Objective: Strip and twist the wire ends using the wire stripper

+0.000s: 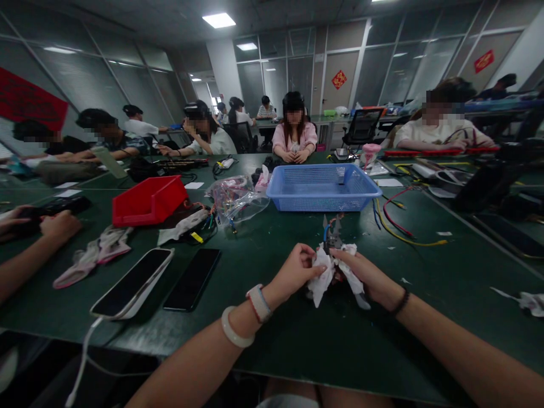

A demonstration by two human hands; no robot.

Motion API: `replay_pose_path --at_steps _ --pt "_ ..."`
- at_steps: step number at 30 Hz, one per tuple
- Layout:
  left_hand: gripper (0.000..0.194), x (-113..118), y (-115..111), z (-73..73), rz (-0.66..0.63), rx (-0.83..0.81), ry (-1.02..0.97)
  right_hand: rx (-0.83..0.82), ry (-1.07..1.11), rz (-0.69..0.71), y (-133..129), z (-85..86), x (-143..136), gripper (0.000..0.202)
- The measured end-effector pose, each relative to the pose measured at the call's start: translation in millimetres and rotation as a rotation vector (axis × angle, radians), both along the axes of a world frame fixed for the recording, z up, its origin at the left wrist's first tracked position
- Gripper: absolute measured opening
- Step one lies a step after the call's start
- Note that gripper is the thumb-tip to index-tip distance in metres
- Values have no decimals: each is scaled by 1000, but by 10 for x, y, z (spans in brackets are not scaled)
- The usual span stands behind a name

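My left hand (300, 266) is closed in a pinch on a crumpled white tissue (322, 277). My right hand (372, 275) grips a pliers-like hand tool (334, 235), possibly a wire stripper, whose pointed metal jaws stand apart and face away from me. More white tissue is wrapped about its handles, and a grey handle end sticks out below. A short blue wire (326, 231) shows beside the jaws; whether it is held there I cannot tell. Both hands are close together just above the green table (272, 334).
Ahead stands a blue mesh basket (323, 203), with a red bin (148, 209) and a clear plastic bag (238, 204) to its left. Loose wires (399, 226) lie right. Two phones, one the black phone (193, 280), lie left. A co-worker's hands (59, 226) are at far left.
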State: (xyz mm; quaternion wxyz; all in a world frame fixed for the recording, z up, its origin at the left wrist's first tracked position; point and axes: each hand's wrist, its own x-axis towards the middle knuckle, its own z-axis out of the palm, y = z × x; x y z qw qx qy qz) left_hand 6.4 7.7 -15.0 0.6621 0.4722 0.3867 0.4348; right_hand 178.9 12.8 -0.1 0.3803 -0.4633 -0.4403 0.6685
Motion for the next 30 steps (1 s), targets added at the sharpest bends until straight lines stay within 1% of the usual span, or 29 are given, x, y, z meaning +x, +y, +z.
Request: replay_pose_path --at_steps 2,4,6,10,13,17,20,24,27,30 --pt "60 9 6 -20 6 -10 1 4 -19 6 -17 14 -20 24" --pt "63 10 5 -15 18 -16 37 -2 -19 4 -35 41 -41 23" --pt "56 3 -5 20 38 -2 131 -14 -21 -2 -50 69 -56 23" --pt "31 -15 -41 118 15 67 381 -29 -51 -9 -65 95 -61 24" --pt "24 -15 -57 136 31 154 427 -33 -15 26 -75 89 -53 25" --pt "22 -16 -61 85 47 234 433 -44 44 70 -87 74 -52 25" --pt "26 -23 -67 49 43 276 448 -59 50 67 -83 70 -57 20" --pt "44 -20 -89 34 91 364 506 -57 54 64 -75 65 -74 17" --pt "48 -9 -102 34 115 395 474 -93 121 34 -86 58 -98 16" --pt "51 -6 -93 23 151 378 421 -148 217 -2 -108 51 -122 13"
